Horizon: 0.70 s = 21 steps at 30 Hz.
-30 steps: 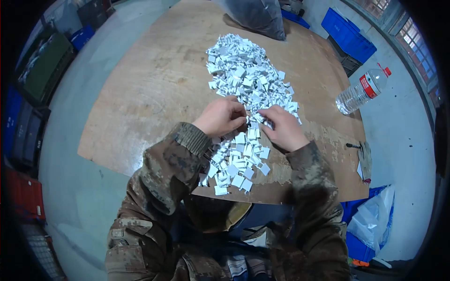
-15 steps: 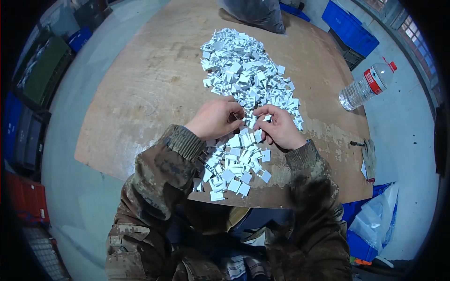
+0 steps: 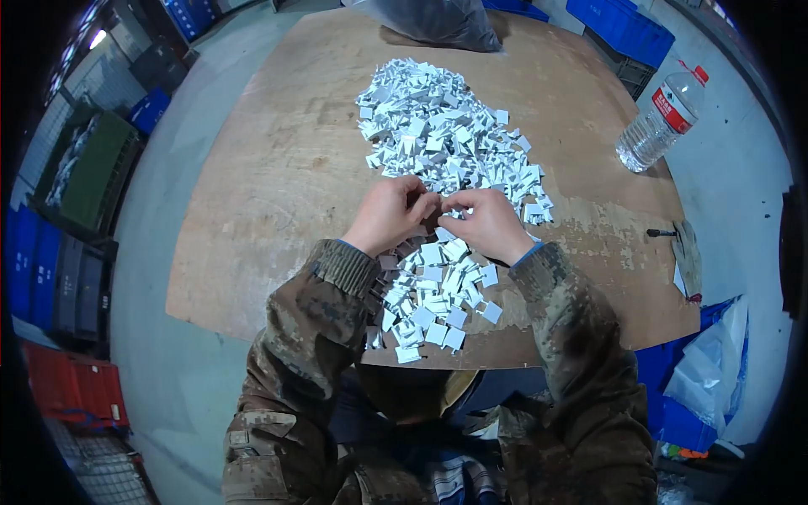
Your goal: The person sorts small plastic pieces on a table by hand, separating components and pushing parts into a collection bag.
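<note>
A large heap of small white plastic pieces [image 3: 438, 126] lies on the wooden table [image 3: 269, 168]. Closer to my body is a smaller, looser pile of flat white square pieces [image 3: 433, 295]. Between the two piles, my left hand [image 3: 391, 212] and my right hand [image 3: 490, 223] meet with their fingertips almost touching. Both hands have thumb and fingers pinched together. Whatever they hold is too small and too hidden by the fingers to make out.
A water bottle with a red cap [image 3: 665, 118] stands at the table's right. Below it lie a glove [image 3: 688, 257] and a dark-handled tool [image 3: 661, 232]. A grey plastic bag [image 3: 429, 21] sits at the far edge. Blue crates [image 3: 621, 29] and a red crate [image 3: 76, 383] stand around the table.
My hands have come closer together, and the right fingers have closed into a pinch. The view has shifted, so the table sits a little further right in it.
</note>
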### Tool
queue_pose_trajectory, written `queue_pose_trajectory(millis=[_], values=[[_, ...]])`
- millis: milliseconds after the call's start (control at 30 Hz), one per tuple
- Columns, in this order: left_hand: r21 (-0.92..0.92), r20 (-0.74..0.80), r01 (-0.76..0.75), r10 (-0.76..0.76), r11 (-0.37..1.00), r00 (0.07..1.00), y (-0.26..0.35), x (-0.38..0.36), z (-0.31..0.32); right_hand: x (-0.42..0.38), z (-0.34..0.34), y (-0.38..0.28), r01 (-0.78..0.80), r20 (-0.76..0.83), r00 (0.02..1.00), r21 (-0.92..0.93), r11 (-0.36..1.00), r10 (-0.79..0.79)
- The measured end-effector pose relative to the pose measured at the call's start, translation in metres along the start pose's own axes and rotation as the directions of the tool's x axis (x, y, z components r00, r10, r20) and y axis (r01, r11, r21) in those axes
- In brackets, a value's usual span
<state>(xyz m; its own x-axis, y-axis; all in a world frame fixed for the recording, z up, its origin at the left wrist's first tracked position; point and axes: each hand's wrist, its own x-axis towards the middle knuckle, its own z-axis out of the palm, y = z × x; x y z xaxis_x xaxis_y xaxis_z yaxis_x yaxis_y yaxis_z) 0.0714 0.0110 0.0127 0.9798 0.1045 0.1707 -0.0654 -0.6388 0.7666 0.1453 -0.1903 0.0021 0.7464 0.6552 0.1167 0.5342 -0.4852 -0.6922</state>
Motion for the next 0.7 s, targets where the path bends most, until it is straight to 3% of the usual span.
queue_pose_trajectory(millis=[100, 233, 267, 400, 433, 500, 567, 700], values=[[-0.033, -0.041, 0.044, -0.045, 0.998, 0.998, 0.002, 0.001, -0.001, -0.001, -0.004, 0.002, -0.032, 0.033, 0.999, 0.068, 0.997, 0.03], [0.061, 0.018, 0.063, -0.065, 0.996, 0.998, 0.007, 0.0, -0.006, -0.008, -0.008, -0.01, 0.055, -0.018, 0.998, -0.264, 0.963, -0.062], [0.061, 0.019, 0.063, -0.065, 0.996, 0.998, 0.006, -0.001, -0.006, -0.007, -0.007, -0.008, 0.055, -0.018, 0.998, -0.264, 0.963, -0.062], [0.038, 0.051, 0.058, -0.06, 0.998, 0.997, 0.0, 0.0, -0.004, 0.001, -0.001, 0.009, 0.074, -0.064, 0.996, 0.25, 0.965, -0.06], [0.036, 0.052, 0.057, -0.059, 0.998, 0.997, 0.002, -0.001, -0.003, 0.0, -0.004, 0.008, 0.073, -0.064, 0.996, 0.249, 0.966, -0.059], [-0.109, 0.048, 0.011, -0.006, 0.994, 0.999, 0.005, -0.002, -0.001, -0.001, -0.014, 0.004, -0.179, 0.141, 0.984, 0.685, 0.707, 0.113], [-0.251, 0.041, -0.034, 0.045, 0.967, 0.998, 0.01, -0.004, 0.001, -0.004, -0.023, -0.001, -0.418, 0.391, 0.907, 0.88, 0.228, 0.154], [-0.328, 0.099, -0.057, 0.094, 0.943, 0.991, 0.013, -0.009, 0.002, -0.006, -0.032, -0.011, -0.464, 0.454, 0.885, 0.878, 0.117, 0.103]])
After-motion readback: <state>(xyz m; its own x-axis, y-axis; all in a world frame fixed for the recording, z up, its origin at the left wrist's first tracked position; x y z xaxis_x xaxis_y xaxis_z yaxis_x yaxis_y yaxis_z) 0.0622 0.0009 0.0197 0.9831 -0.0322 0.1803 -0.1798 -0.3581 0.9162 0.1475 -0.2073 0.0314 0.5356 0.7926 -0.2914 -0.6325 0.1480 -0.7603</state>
